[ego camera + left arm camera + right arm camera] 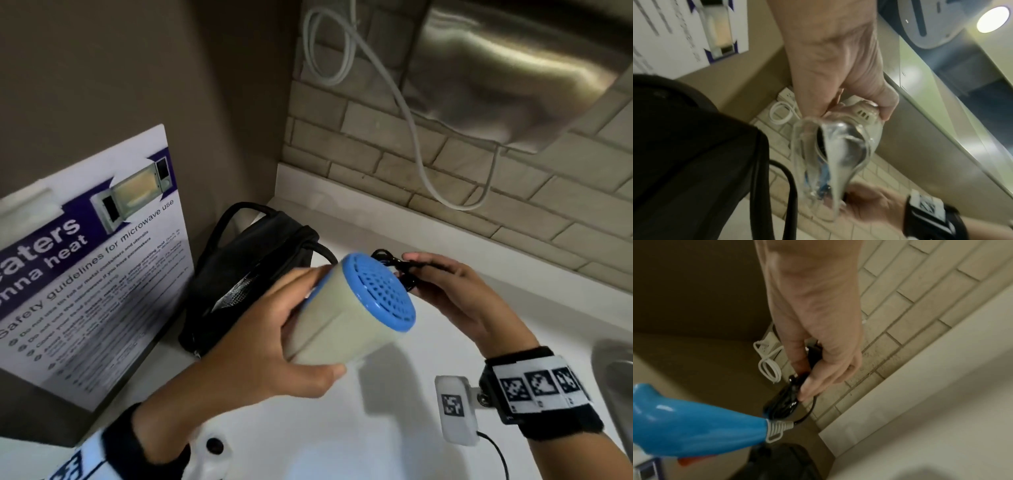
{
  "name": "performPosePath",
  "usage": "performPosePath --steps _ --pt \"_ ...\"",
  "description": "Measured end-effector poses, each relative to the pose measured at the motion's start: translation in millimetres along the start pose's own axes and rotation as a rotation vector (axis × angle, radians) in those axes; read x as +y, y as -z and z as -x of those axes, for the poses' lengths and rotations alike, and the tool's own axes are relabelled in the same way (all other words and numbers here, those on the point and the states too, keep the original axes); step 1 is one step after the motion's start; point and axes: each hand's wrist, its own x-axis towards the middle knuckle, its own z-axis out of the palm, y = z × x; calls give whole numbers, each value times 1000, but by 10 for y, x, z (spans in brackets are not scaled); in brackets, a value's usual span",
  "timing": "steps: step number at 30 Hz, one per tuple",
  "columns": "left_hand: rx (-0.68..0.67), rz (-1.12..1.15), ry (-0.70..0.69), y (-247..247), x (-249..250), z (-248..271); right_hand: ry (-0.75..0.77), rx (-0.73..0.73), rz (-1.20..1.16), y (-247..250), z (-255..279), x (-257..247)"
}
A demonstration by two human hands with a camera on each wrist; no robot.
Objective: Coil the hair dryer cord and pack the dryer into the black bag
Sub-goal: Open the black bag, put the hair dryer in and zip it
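Observation:
My left hand [291, 346] grips the cream barrel of the hair dryer [352, 315], whose blue perforated rear grille faces me. In the left wrist view the same hand [840, 84] curls over the dryer [838, 146], nozzle toward the lens. The dryer's blue handle [694, 423] shows in the right wrist view. My right hand [455, 291] pinches the coiled black cord [394, 267] just behind the dryer; the right wrist view shows its fingers [818, 373] round the cord bundle [783, 402]. The black bag [246, 274] stands unzipped on the counter to the left, close under the dryer.
A microwave safety poster [89, 260] leans against the left wall. White counter [342, 428] lies below my hands, a steel sink [616, 377] at the right edge. A white cable [404, 113] hangs on the tiled wall beside a steel hand dryer [513, 68].

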Motion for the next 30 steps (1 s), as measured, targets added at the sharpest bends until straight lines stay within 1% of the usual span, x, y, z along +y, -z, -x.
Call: performPosePath --steps 4,6,8,10,13,15,16,17,19,20,22,23,24,26,28,30 --pt "24 257 27 167 68 51 -75 64 -375 -80 50 -119" --pt "63 320 20 221 52 70 -60 19 -499 -131 73 -138" --pt "95 386 9 263 38 62 -30 -27 -541 -240 86 -115" --pt "133 432 5 297 38 30 21 -84 -491 -382 85 -57" --pt "198 491 27 338 3 -31 109 -170 -341 -563 72 -1" --pt "239 523 57 357 -42 -74 126 -219 -269 -620 68 6" --pt "252 533 73 366 -65 -95 141 -233 -185 -633 58 5" --pt "257 542 88 372 -78 -112 172 -240 -46 -647 48 4" --pt "241 557 102 374 -103 -132 286 -222 322 -676 11 -8" --pt "225 555 104 367 -115 -140 358 -179 514 -691 -19 -21" --pt "197 540 106 341 -133 -155 533 -39 938 -718 -86 -76" --pt "180 530 104 328 -132 -159 621 7 1122 -727 -115 -114" --pt "154 522 98 318 -127 -164 692 6 1235 -732 -144 -150" --pt "96 524 85 326 -99 -170 760 -111 1295 -737 -155 -213" --pt "49 555 80 381 -63 -178 790 -223 1241 -737 -133 -257" --pt "28 564 99 461 -55 -198 808 -271 1179 -730 -102 -303"
